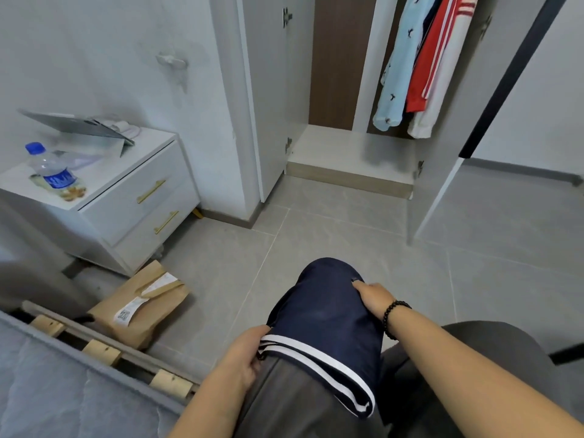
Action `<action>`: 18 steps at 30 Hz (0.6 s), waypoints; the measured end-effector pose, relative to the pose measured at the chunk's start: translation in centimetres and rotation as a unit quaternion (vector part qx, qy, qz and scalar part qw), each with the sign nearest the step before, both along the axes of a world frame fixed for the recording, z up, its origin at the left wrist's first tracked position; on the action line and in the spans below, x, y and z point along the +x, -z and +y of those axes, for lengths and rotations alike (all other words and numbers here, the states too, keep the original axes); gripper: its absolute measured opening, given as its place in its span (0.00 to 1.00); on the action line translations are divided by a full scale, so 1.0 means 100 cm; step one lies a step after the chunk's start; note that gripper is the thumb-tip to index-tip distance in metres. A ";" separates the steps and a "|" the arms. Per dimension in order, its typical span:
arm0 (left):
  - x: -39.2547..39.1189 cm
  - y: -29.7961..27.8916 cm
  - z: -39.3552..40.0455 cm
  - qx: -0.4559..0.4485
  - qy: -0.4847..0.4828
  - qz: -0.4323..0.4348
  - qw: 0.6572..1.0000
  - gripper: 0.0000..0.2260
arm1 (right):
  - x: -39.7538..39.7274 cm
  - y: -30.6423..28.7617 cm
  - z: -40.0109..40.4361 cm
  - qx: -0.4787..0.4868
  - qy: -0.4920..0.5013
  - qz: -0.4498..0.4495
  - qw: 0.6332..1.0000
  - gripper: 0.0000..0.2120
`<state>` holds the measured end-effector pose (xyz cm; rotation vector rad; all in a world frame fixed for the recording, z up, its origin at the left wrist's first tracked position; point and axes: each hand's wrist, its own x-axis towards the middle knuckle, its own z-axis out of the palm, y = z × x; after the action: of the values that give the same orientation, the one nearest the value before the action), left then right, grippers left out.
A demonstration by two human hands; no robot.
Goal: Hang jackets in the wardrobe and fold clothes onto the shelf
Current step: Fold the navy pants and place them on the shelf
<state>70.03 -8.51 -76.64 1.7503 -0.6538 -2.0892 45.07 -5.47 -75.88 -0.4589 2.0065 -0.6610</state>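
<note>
The left hand (243,358) grips the white-striped hem of the folded navy fabric garment (325,324) at lower centre; the right hand (374,298) grasps its far edge. Its long axis points toward the open white wardrobe (347,153), upper centre.

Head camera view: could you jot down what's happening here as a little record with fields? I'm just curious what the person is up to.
activity: folding a navy garment with white stripes over the lap
left hand: grips the striped edge
right hand: grips the far side; beaded bracelet on wrist
wardrobe: doors open, bottom shelf bare where visible
already hanging: light blue shirt, red and white jacket
nightstand: water bottle on top
floor: brown paper bag beside the bed
</note>
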 end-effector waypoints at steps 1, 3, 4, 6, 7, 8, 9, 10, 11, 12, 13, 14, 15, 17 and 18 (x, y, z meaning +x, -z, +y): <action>-0.005 -0.006 0.002 -0.013 0.022 -0.041 0.999 0.09 | -0.006 0.002 0.002 -0.006 0.025 -0.026 0.999 0.27; -0.014 -0.012 0.004 -0.069 0.098 -0.186 0.975 0.19 | -0.014 0.001 0.008 -0.010 0.049 -0.050 0.998 0.21; -0.016 -0.017 0.008 -0.128 0.153 -0.280 0.939 0.27 | -0.017 0.000 0.011 -0.007 0.046 -0.053 0.997 0.19; -0.021 -0.033 0.015 -0.310 0.184 -0.331 0.872 0.31 | -0.020 -0.002 0.016 0.000 0.047 -0.065 0.997 0.17; -0.024 -0.043 0.021 -0.394 0.188 -0.280 0.855 0.29 | -0.021 -0.003 0.019 0.002 0.054 -0.081 0.995 0.17; -0.030 -0.052 0.028 -0.458 0.208 -0.216 0.837 0.27 | -0.020 -0.002 0.021 0.001 0.065 -0.105 0.992 0.16; -0.037 -0.055 0.036 -0.502 0.252 -0.177 0.809 0.25 | -0.019 0.000 0.022 -0.005 0.080 -0.139 0.987 0.15; -0.045 -0.053 0.044 -0.535 0.313 -0.171 0.766 0.22 | -0.017 0.002 0.024 -0.015 0.100 -0.180 0.978 0.14; -0.052 -0.051 0.052 -0.558 0.375 -0.205 0.711 0.21 | -0.013 0.003 0.025 -0.028 0.121 -0.225 0.966 0.12; -0.059 -0.050 0.059 -0.568 0.436 -0.256 0.649 0.24 | -0.010 0.002 0.026 -0.042 0.139 -0.266 0.953 0.11; -0.063 -0.049 0.063 -0.572 0.481 -0.295 0.595 0.28 | -0.008 0.002 0.026 -0.059 0.154 -0.297 0.941 0.10; -0.065 -0.050 0.065 -0.565 0.508 -0.314 0.570 0.33 | -0.007 0.003 0.026 -0.076 0.167 -0.314 0.932 0.10; -0.065 -0.051 0.066 -0.562 0.521 -0.318 0.558 0.38 | -0.008 0.004 0.026 -0.094 0.179 -0.319 0.926 0.10; -0.063 -0.051 0.066 -0.554 0.555 -0.311 0.537 0.46 | -0.013 0.007 0.024 -0.127 0.209 -0.323 0.914 0.14; -0.062 -0.052 0.066 -0.544 0.578 -0.314 0.521 0.49 | -0.016 0.007 0.025 -0.138 0.221 -0.320 0.911 0.15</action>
<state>63.81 -1.95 -71.45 1.0802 -3.0615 -0.5341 43.43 -3.01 -76.59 0.0738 1.3870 -1.2080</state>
